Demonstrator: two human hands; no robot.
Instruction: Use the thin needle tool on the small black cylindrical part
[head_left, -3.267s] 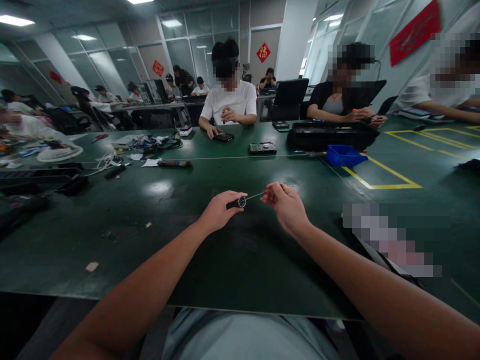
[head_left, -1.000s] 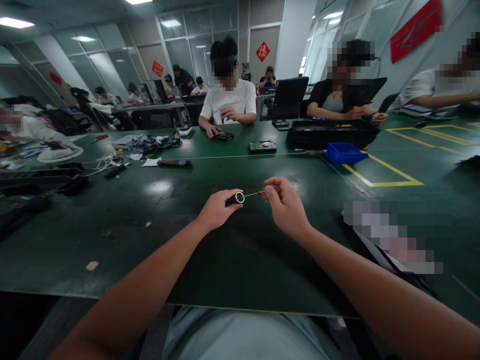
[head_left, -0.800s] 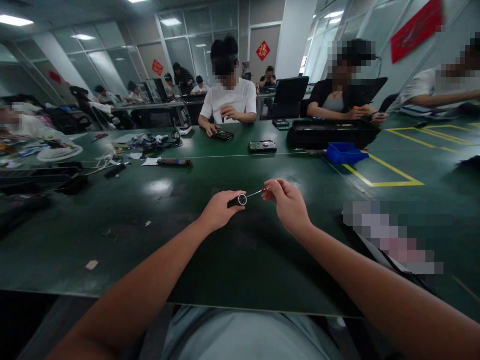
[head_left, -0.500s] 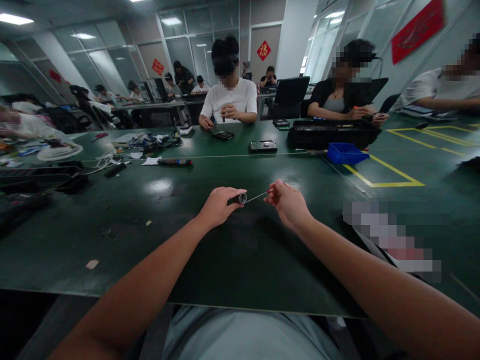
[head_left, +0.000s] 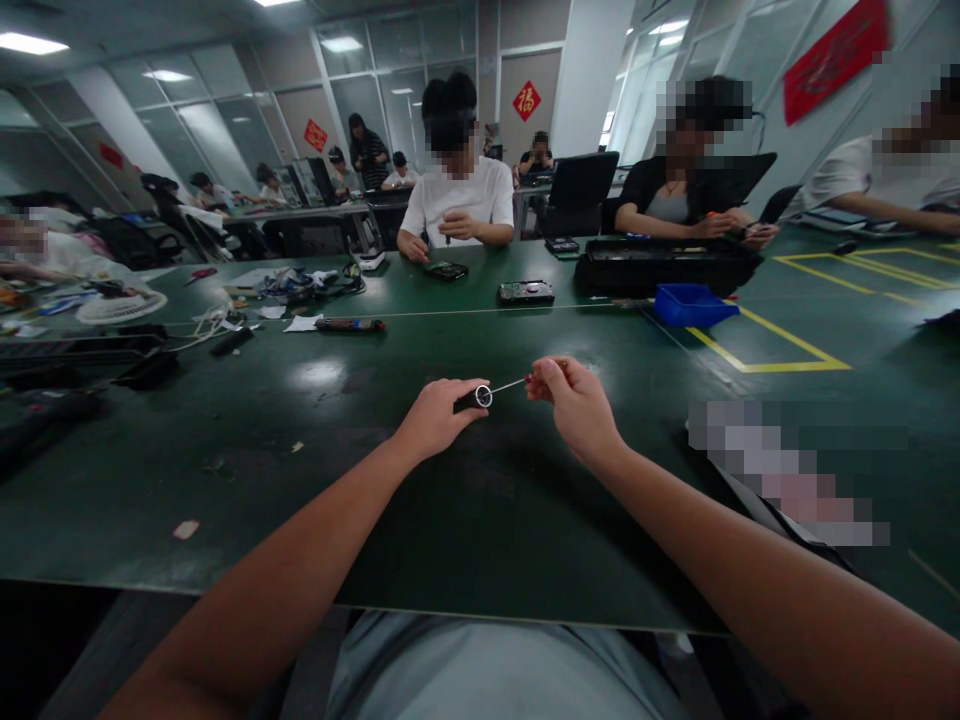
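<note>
My left hand grips a short dark cylinder, thumb and fingers wrapped around it. The cylinder's round, silver-rimmed open end faces right and toward me. My right hand pinches a thin metal rod with a small reddish end, which looks like a slim screwdriver; the fingers cover most of that end. The rod's tip meets the cylinder's open end, though I cannot tell how far inside it reaches. Both hands are raised over the green table.
Across the table sits a person in a white shirt, hands over a hard drive. Another hard drive, a blue bin and a long black casing lie at the far side. An electric screwdriver rests left of centre.
My right hand has shifted slightly left, bringing the rod's tip from below the cylinder's rim up to its open end. The left hand has barely moved.
</note>
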